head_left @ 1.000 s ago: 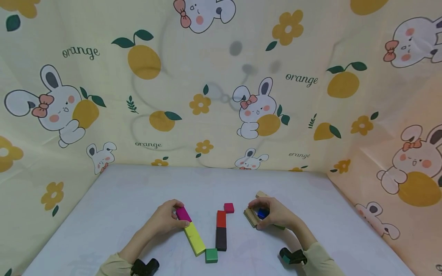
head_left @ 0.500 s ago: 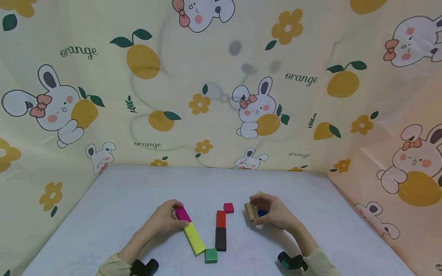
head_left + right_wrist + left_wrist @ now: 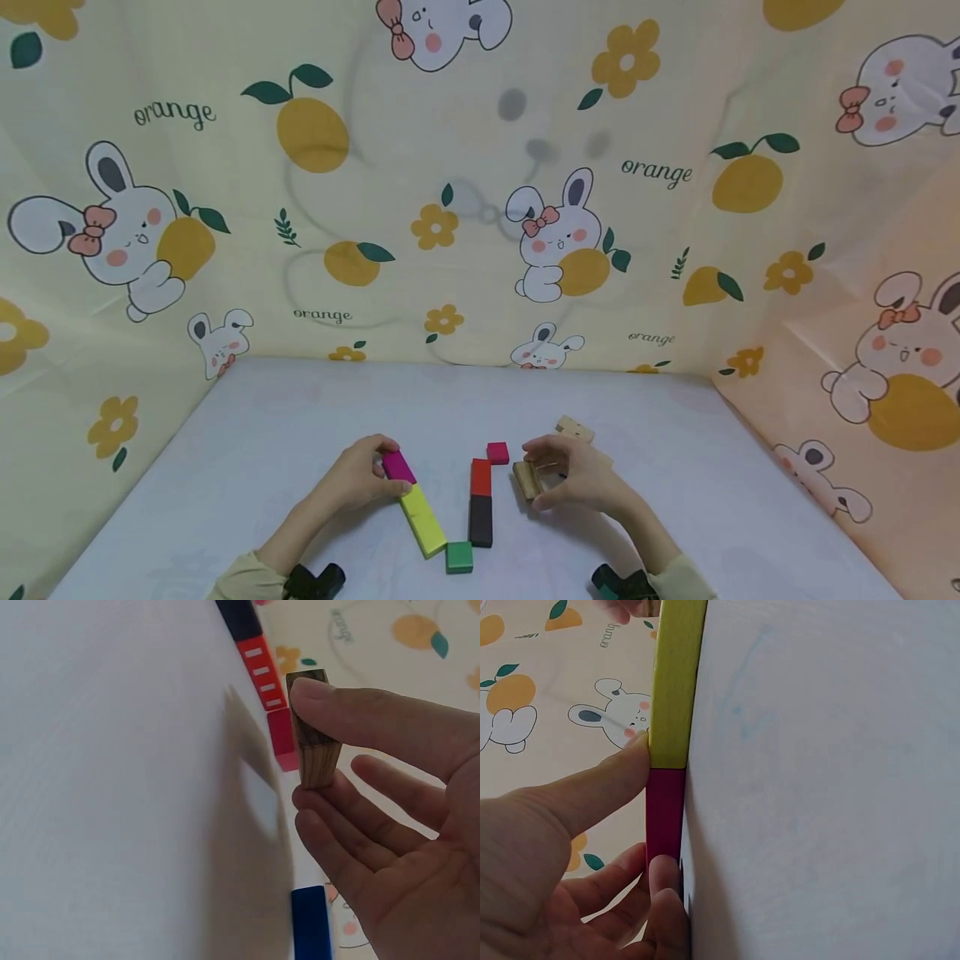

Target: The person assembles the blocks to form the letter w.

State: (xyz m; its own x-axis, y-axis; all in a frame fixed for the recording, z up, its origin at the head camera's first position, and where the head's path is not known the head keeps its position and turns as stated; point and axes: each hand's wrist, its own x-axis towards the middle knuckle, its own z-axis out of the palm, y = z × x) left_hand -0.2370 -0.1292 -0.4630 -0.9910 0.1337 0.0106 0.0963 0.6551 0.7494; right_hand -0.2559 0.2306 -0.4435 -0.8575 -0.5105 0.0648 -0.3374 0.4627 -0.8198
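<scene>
My left hand [image 3: 348, 479] grips the magenta block [image 3: 399, 467], thumb near its seam with the yellow block [image 3: 423, 521] and fingertips curled at its far end. Those two blocks form a slanted line on the table. Between thumb and fingertips, my right hand [image 3: 583, 475] pinches a striped brown wooden block [image 3: 319, 761]; in the right wrist view it hangs just above the table, its shadow beside it. A green block [image 3: 459, 557] touches or nearly touches the yellow block's near end. The black block [image 3: 481, 521] and red block [image 3: 481, 477] stand in line, with a pinkish-red cube [image 3: 497, 452] at the red one's far corner.
Behind my right hand lies a pale wooden block [image 3: 575, 429], partly covered by the hand. A blue block [image 3: 311, 922] rests on the white table [image 3: 300, 417] near that hand. A patterned cloth [image 3: 465, 275] rises behind the table.
My right hand has lifted the brown block from beside the blue and pale blocks and carried it left toward the red block. My left hand has stayed put on the magenta block.
</scene>
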